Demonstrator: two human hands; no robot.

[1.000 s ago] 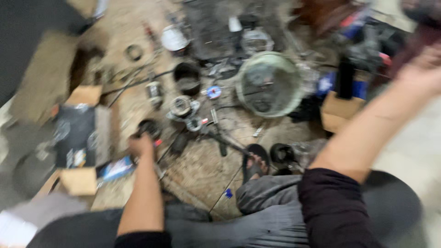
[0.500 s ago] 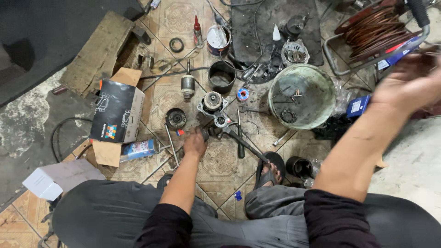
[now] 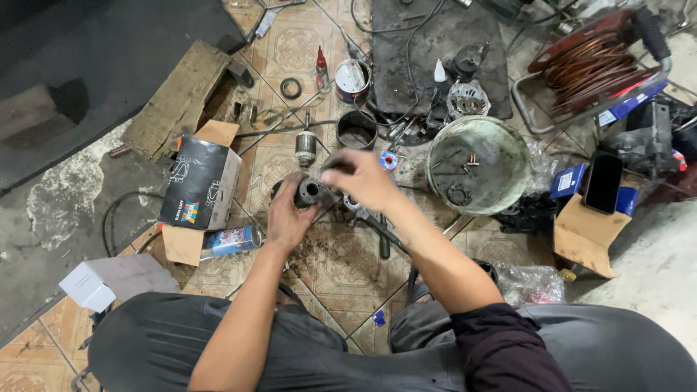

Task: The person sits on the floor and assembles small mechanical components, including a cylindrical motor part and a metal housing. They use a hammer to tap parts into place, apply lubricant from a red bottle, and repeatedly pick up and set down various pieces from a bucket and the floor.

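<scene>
Metal tube is now gripped by the left hand and met by the right hand, brought in from the side.

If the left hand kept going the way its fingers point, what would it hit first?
The left hand points up the frame and already grips the dark cylindrical part; just past that, likely the small armature, though depth is unclear.

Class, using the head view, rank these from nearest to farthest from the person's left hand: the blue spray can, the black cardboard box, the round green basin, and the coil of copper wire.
From the left hand:
1. Blue spray can, lying just left of the hand.
2. Black cardboard box, farther left.
3. Round green basin, off to the right.
4. Coil of copper wire, top right corner.
</scene>
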